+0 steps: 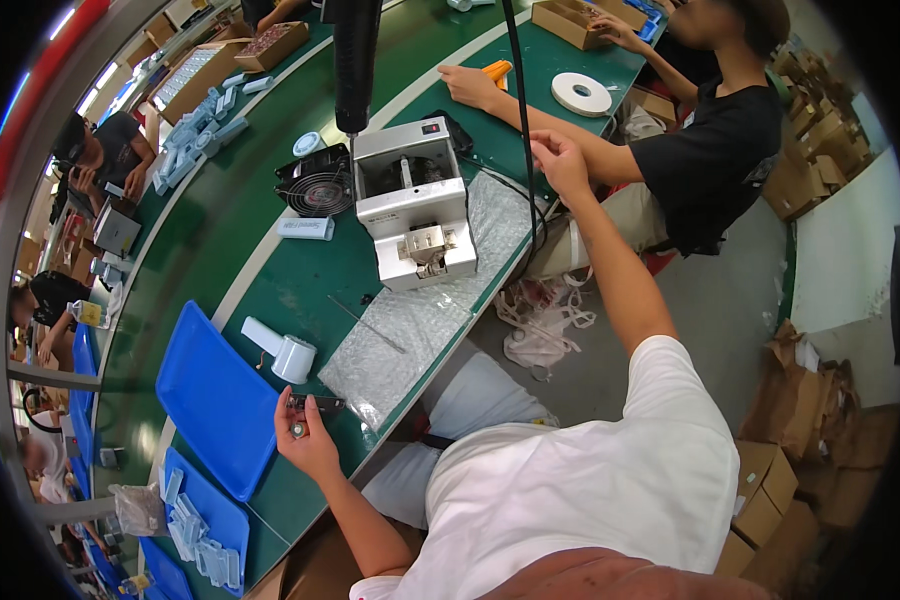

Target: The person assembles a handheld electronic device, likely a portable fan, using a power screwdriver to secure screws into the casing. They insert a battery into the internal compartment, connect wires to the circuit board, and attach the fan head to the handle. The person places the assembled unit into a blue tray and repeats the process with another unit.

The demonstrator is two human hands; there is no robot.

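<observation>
My left hand [308,448] is closed around a small dark part [322,404] at the bench's near edge; a small round metallic piece [298,430] shows at its palm. Just beyond it a light-blue plastic housing [292,358] with a handle lies on the green bench. My right hand [562,168] is raised over the far right bench edge beside a hanging black cable [530,150]. Its fingers are pinched together, and what they hold, if anything, is too small to name. A silver bench machine [415,210] stands between the two hands, touched by neither.
A blue tray [195,365] lies left of my hand; a smaller one holds light-blue parts [215,560]. Bubble wrap [385,350] with a thin rod covers the near edge. An electric screwdriver [356,70] hangs above. A co-worker's arm [490,95] reaches over the bench near a white tape roll [581,94].
</observation>
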